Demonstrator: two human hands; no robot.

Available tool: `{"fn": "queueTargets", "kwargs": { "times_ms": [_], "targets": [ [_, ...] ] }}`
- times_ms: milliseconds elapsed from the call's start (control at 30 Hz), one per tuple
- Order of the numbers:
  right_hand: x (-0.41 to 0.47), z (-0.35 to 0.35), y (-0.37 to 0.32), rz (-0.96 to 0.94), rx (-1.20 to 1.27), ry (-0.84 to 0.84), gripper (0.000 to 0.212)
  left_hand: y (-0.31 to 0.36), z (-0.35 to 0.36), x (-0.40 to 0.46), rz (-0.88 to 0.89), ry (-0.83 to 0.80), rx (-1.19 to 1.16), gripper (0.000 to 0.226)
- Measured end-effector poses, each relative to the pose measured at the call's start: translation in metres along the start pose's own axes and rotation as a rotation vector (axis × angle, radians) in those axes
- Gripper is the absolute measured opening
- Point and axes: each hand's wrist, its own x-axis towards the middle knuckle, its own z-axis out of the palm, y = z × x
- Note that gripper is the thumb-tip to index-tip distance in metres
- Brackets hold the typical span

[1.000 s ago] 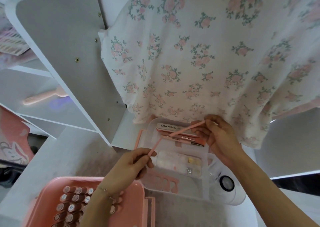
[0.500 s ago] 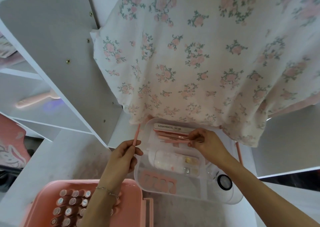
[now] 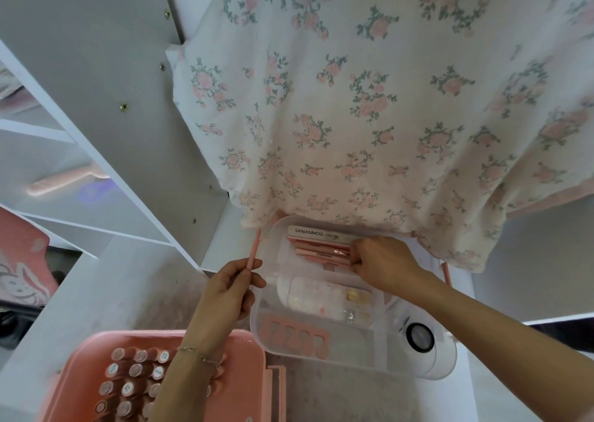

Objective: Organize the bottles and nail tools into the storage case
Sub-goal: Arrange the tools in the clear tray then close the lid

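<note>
While left hand (image 3: 228, 288) pinches pink stick (image 3: 254, 251), right fingers (image 3: 355, 254) touch trayed tools (image 3: 321, 251).

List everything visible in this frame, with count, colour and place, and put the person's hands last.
Clear storage tray: one, transparent, centre of the white surface.
Nail file: one, pale, printed SANANMOG, far end of the tray.
Pink nail tools: several, just below the file.
Toe separator: one, pink, near part of the tray.
Nail art box: one, clear, middle of the tray.
Round device: one, white with dark lens, right of the tray.
Pink case: one, lower left.
Polish bottles: many, pinkish, inside the case.
Floral cloth: one, white with pink flowers, above.
Pink stick: one, left of the tray.
Left hand: grip on the stick.
Right hand: fingertips on the pink tools.
</note>
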Motion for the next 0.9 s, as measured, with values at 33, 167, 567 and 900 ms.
{"fn": "queueTargets", "kwargs": {
  "times_ms": [33,167,567,900],
  "targets": [
    [0.002,0.0,0.0,-0.014,-0.062,-0.001,0.016,0.0,0.0,0.0,0.0,-0.001,0.0,0.024],
    [0.006,0.0,-0.002,-0.035,-0.15,0.04,0.015,0.0,-0.001,0.0,-0.003,-0.002,-0.006,0.026],
    [0.015,-0.012,0.02,-0.142,-0.252,0.043,0.041,-0.006,-0.003,0.001,-0.001,0.001,0.009,0.027],
    [0.02,-0.006,0.008,-0.202,-0.269,-0.021,0.036,-0.005,-0.003,0.002,-0.008,0.006,-0.001,0.027]
  ]
}}
